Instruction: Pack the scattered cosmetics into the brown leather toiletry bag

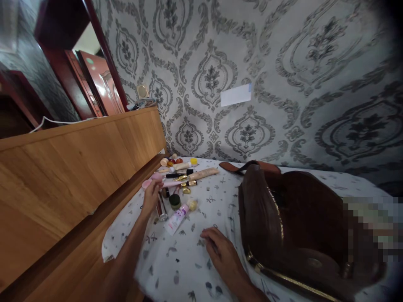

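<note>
Pink handle by the fingers of the left hand, grip unclear from here, likely wants a light pinch; the right hand curls loosely, empty.

Person's left arm stretched forward, left hand half curled. Right hand farther back, loosely curled, well apart.

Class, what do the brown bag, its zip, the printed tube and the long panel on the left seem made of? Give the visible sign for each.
Brown bag: leather or imitation leather, softly sheened; smooth surface, slumped sides.
Zip: probably metal, polished; golden teeth glint.
Printed tube: likely soft plastic, smooth; one end looks flat.
Long panel: wood or laminate, satin; streaky grain shows.
</note>
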Tool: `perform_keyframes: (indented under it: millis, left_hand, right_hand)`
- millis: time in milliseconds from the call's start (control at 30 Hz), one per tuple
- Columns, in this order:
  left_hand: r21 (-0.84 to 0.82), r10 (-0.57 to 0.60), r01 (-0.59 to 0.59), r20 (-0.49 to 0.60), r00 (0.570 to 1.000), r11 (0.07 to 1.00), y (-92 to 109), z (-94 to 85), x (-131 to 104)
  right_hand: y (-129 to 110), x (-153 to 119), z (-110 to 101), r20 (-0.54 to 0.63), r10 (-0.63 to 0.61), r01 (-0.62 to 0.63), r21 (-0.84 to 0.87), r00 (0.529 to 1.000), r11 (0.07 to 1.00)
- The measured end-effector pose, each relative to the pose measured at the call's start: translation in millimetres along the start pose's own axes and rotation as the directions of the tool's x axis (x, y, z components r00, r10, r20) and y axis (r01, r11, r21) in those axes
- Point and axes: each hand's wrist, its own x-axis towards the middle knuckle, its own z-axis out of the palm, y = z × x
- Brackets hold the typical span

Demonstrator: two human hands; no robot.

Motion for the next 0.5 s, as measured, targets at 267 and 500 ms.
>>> perform_keyframes:
  millis: [267, 500]
  left_hand:
    - [0.124, 0.014, -0.011, -0.026, 1.0, 0.992, -15.3, -2.4, -26.8]
    - [0.301, -0.008, 0.019, -0.038, 0.999, 0.953, -54.9, -27.1, 1.0]
  right_hand:
    - [2.5, 1.3, -0.1, 0.006, -0.032, 0.032, -0.027, 0.999, 0.999]
    - [-3.2, 4.4, -4.5, 0.034, -0.006, 0.008, -0.049, 0.999, 0.999]
